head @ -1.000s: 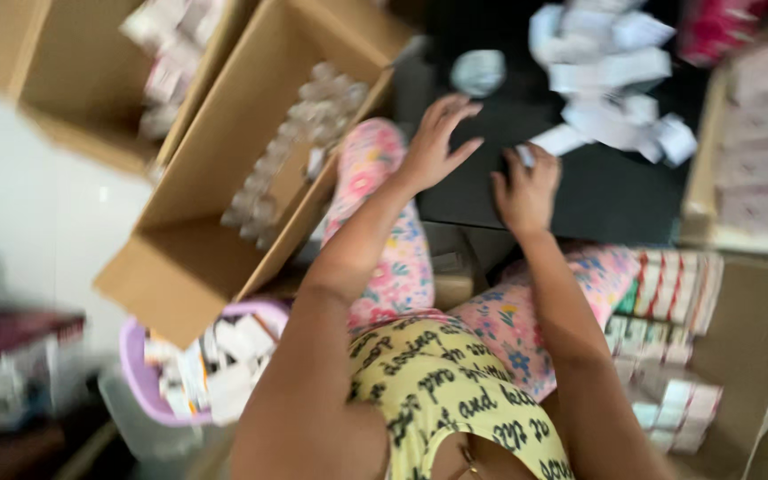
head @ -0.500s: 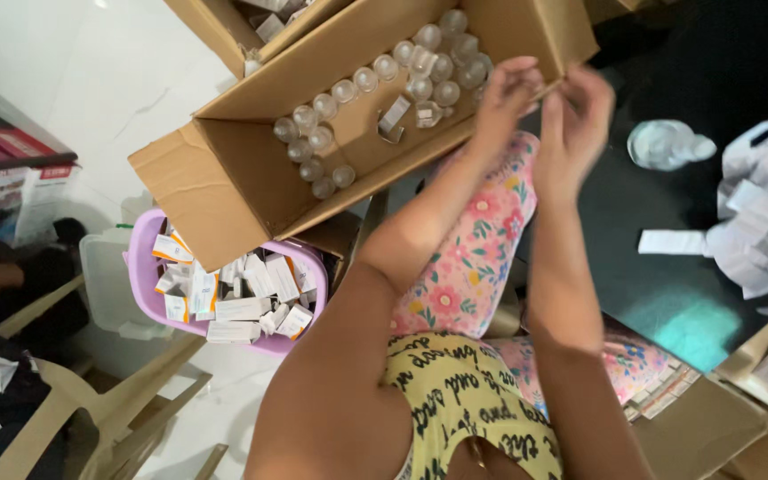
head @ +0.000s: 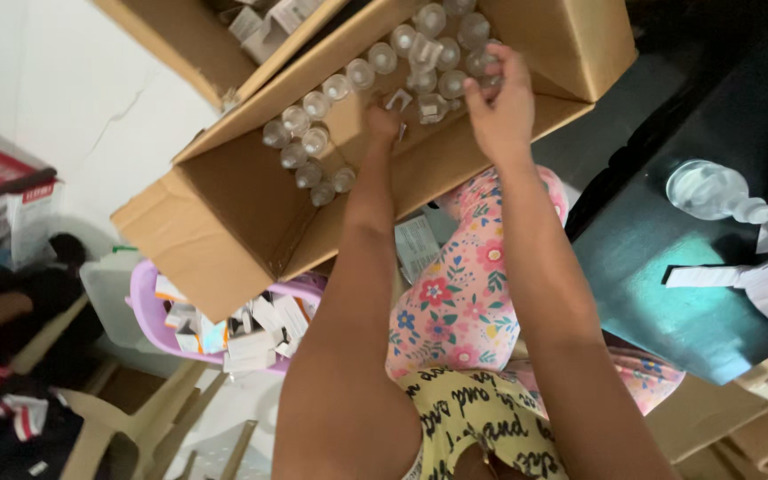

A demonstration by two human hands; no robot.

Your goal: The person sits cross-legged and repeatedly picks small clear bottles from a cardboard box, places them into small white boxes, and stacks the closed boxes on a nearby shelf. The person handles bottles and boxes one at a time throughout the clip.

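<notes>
While both hands (head: 500, 107) reach in, clear bottles (head: 313, 133) fill the brown carton (head: 233, 231).

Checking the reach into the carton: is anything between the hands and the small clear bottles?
Nothing visible. Both hands are already inside the open cardboard box: the right hand is at the clear bottles, and the left hand is beside them. The flaps are folded clear.

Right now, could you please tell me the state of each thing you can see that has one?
Cardboard box: open, flaps out, partly filled with small clear bottles.
Small bottles: standing upright in rows, capped.
Left hand: inside the box, fingers down among the bottles; grip unclear.
Right hand: over the bottles, fingers curled at one.
Purple tub: filled with small cartons.
Clear bottle on the dark table: lying on its side.
</notes>
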